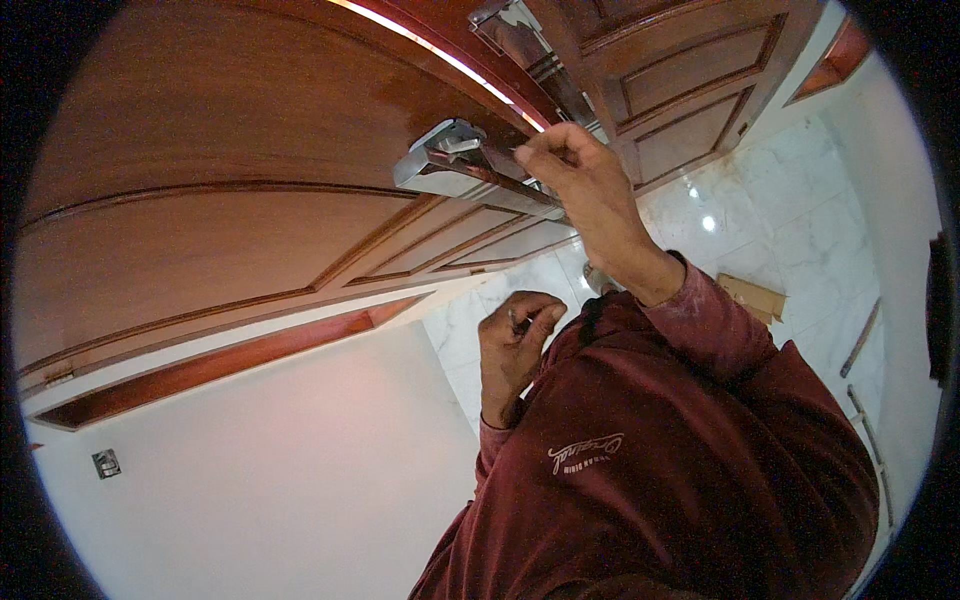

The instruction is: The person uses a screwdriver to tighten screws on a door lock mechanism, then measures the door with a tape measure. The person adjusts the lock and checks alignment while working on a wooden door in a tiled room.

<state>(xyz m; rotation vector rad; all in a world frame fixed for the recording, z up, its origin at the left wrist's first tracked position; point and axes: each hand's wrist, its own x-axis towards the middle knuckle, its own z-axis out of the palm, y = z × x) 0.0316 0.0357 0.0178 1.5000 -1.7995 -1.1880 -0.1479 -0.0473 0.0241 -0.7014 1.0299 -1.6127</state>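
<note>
A wooden door [230,140] with carved panels fills the upper left, and a long silver handle plate [440,175] with a lever runs along its edge. Close beside this plate is my right hand [600,195], its thumb and fingers closed in a pinch; a tiny thing may show at the tips, too small to name. My left hand [512,345] is held low before my body, with curled fingers closed toward the thumb. A small shiny spot shows at those fingers, and I cannot tell what it is.
Another panelled door leaf [690,75] with its own silver handle plate [530,50] stands at the upper right. On the tiled floor [800,190] lie a piece of cardboard [750,298] and a thin bar [862,338]. A white wall [290,480] with a switch box [106,463] is at left.
</note>
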